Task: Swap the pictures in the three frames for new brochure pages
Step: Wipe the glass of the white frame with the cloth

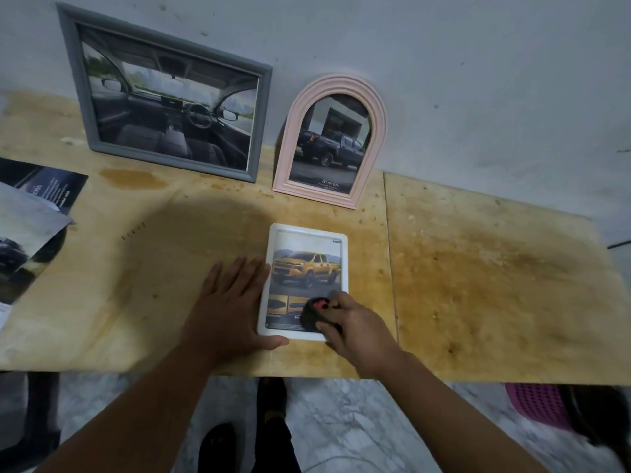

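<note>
1. Left hand [232, 305] is lying flat on the table [478, 285], fingers straight and together, gripping nothing. Fingertips are touching the left edge of the white frame [344, 264]; the thumb is reaching under its near-left corner. Likely reason: bracing the frame so it is not sliding.
2. Right hand [355, 331] is curling round a small dark tool [316, 310] with a red spot, pinching it between thumb and fingers. What the tool is, cannot tell; it is blurred.
3. The tool is sitting over the lower right of the white frame, on the yellow-truck page [305, 268]. The rest of that frame is lying beyond the right fingers and just right of the left fingertips.
4. The frame is lying flat, picture up, probably for easy working from above.
5. Grey frame [164, 97] and pink frame [329, 138] are leaning on the wall, well beyond both sets of fingertips, each showing a car picture.
6. Loose brochure pages [30, 227] are lying far left of the left fingers, at the table edge.
7. Judgement: two frames look finished; the white one is the step in hand.
</note>
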Action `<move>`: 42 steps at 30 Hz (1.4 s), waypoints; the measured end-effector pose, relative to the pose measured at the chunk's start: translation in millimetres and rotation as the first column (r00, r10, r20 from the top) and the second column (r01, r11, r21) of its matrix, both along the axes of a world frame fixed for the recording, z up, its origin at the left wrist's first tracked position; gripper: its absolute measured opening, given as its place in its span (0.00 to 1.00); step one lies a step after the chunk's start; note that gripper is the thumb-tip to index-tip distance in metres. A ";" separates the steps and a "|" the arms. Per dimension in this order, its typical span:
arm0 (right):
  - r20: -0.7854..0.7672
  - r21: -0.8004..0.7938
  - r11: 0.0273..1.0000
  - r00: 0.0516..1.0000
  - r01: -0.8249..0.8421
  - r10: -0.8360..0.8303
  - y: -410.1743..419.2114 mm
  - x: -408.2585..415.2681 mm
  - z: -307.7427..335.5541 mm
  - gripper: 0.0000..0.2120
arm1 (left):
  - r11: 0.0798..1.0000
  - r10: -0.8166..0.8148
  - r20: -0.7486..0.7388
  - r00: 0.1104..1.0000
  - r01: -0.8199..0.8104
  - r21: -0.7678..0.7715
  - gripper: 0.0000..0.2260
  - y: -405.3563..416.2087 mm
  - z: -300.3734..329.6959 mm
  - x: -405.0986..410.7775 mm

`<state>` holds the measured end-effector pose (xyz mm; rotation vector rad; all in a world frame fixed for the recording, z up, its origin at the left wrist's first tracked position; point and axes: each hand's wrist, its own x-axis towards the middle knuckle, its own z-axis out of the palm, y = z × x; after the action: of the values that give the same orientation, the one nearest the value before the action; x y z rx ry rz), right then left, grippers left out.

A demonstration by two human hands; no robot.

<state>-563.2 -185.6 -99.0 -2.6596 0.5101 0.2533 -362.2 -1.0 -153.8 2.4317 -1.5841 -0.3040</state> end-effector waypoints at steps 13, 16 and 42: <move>-0.129 -0.371 0.920 0.974 0.127 -0.186 -42.1 65.2 7.0 0.13 | 1.000 0.010 0.018 1.000 -0.010 0.023 0.59 -0.2 0.5 0.1; -0.133 -0.320 0.943 0.981 0.090 -0.139 -16.4 34.2 11.1 0.14 | 0.999 0.013 0.005 1.000 -0.013 0.029 0.59 0.2 2.7 -0.2; 0.068 -0.234 0.920 0.950 0.313 -0.306 38.4 16.2 -12.2 0.15 | 0.998 -0.015 -0.008 1.000 0.015 -0.064 0.58 1.4 0.3 3.2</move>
<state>-547.0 -147.3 -111.2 -2.7538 0.9977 0.0568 -359.0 0.4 -153.5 2.3688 -1.5841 -0.2610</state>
